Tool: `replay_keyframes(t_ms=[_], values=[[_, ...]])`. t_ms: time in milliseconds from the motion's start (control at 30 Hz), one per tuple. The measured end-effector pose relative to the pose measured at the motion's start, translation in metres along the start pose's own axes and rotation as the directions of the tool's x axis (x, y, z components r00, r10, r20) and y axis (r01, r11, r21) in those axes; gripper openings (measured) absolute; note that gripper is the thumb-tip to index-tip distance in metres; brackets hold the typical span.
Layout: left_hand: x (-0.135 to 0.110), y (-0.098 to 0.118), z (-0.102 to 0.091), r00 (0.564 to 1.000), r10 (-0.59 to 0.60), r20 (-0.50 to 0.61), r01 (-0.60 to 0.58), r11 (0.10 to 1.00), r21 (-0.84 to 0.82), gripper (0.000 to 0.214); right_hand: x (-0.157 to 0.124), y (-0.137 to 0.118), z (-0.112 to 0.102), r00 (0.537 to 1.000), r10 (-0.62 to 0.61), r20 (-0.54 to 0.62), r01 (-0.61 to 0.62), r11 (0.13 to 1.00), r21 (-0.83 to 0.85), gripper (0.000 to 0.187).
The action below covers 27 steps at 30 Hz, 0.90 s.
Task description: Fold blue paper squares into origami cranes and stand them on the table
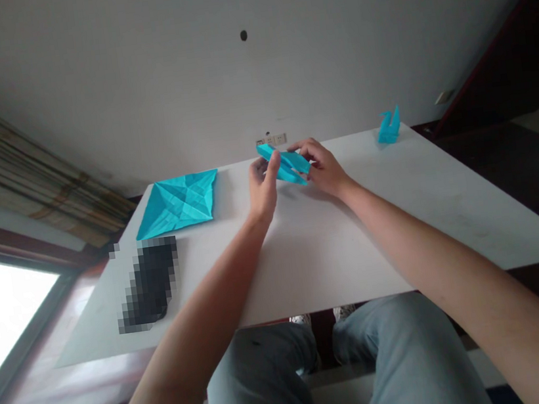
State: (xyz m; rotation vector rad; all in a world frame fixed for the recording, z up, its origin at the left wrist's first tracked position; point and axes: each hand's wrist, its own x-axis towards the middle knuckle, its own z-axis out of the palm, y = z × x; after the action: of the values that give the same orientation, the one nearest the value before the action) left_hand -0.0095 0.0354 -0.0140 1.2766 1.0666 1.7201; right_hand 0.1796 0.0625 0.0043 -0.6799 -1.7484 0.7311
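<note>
Head view: a narrow folded piece of turquoise origami paper [284, 163] is held in the air between both hands, over the far edge of a white table [400, 211] (not resting on the surface, by the look of it). The paper is gripped by the left hand [262, 189] from its near-left side: the thumb [272, 165] is pressed on top, and the other fingers are curled behind, partly hidden. The right hand [322, 168] is closed in a pinch on the paper's right end, its fingers [305, 151] bent over the fold.

To the left, a creased turquoise paper sheet [178, 204] is laid flat, opened out with its fold lines showing. Nearer the camera, just beside it, a dark object [148, 284] lies pixelated, too blurred to identify. A finished turquoise paper figure [389, 128] is stood at the far right corner of the table. A wall socket strip [274, 140] is seen behind the hands. Light blue jeans [409, 356] are visible below the table edge.
</note>
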Motion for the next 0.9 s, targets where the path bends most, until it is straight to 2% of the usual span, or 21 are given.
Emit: replay_keyframes(t_ms=[133, 267, 433, 633, 800, 900], values=[[-0.001, -0.003, 0.0, 1.0, -0.026, 0.008, 0.026, 1.0, -0.006, 0.042, -0.004, -0.006, 0.0, 1.0, 0.014, 0.027, -0.012, 0.996, -0.091, 0.011], [0.0, -0.005, -0.001, 0.996, -0.074, 0.042, 0.073, 0.997, 0.026, 0.038, -0.007, -0.013, 0.003, 1.0, 0.012, 0.004, -0.011, 0.989, -0.149, 0.023], [-0.001, 0.0, 0.0, 0.99, -0.113, 0.079, 0.111, 0.994, 0.021, 0.039, -0.007, -0.021, 0.005, 0.997, 0.08, 0.01, -0.078, 0.993, -0.083, 0.027], [-0.003, -0.001, 0.0, 0.989, -0.083, 0.125, 0.079, 0.996, 0.034, 0.04, -0.005, -0.03, 0.002, 0.998, 0.054, 0.021, -0.052, 0.996, -0.07, 0.023], [-0.002, -0.002, -0.001, 0.999, -0.009, 0.034, 0.008, 0.999, 0.037, 0.045, -0.001, -0.038, -0.004, 0.989, 0.14, -0.052, -0.141, 0.99, -0.023, 0.034], [0.0, -0.003, -0.004, 1.0, 0.017, -0.016, -0.016, 0.999, 0.043, 0.046, 0.003, -0.037, -0.008, 0.994, 0.068, -0.083, -0.075, 0.993, -0.09, 0.032]])
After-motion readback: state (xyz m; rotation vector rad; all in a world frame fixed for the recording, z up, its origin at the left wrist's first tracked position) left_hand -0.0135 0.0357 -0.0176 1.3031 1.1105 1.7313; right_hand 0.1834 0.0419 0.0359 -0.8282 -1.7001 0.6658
